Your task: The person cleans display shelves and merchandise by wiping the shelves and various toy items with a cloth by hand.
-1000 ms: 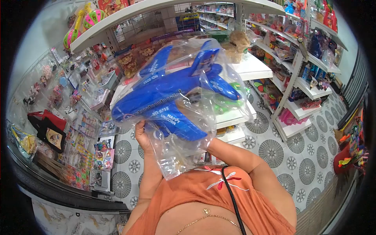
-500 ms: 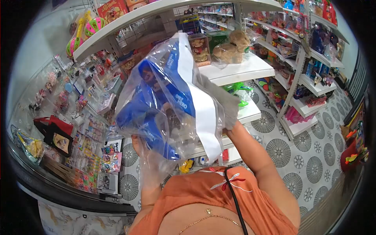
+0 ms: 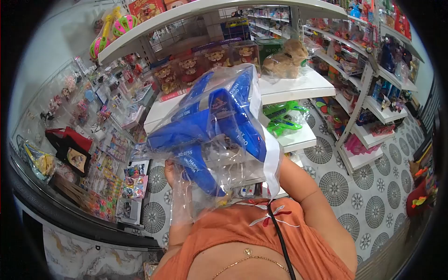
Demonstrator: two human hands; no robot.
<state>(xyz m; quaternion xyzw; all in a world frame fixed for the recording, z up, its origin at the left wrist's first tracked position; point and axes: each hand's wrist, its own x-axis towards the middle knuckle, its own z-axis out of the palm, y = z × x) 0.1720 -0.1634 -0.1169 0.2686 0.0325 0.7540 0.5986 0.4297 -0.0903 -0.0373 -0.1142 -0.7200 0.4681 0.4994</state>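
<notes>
A blue toy plane (image 3: 198, 123) with white lettering lies inside a clear plastic bag (image 3: 182, 205), held up in front of my chest. A white strip (image 3: 271, 161) runs along the bag's right edge. At the lower left of the bag, my left hand (image 3: 169, 172) grips the packaged plane, its fingers partly covered by the plastic. My right forearm (image 3: 298, 179) reaches up to the bag's right edge, where the hand itself is hidden behind the white strip and plastic.
Boxed toys (image 3: 217, 58) and a bagged brown plush animal (image 3: 287, 60) stand on the white shelf (image 3: 298, 91) ahead. Green toys (image 3: 284, 119) lie one shelf lower. Packaged small goods (image 3: 109, 144) line the left side. More shelves (image 3: 357, 154) stand right, over a patterned floor (image 3: 333, 184).
The bagged plane has tilted and shifted slightly right and down, so more of its blue body shows. The boxed toys behind it are now visible. The view has shifted slightly left.
</notes>
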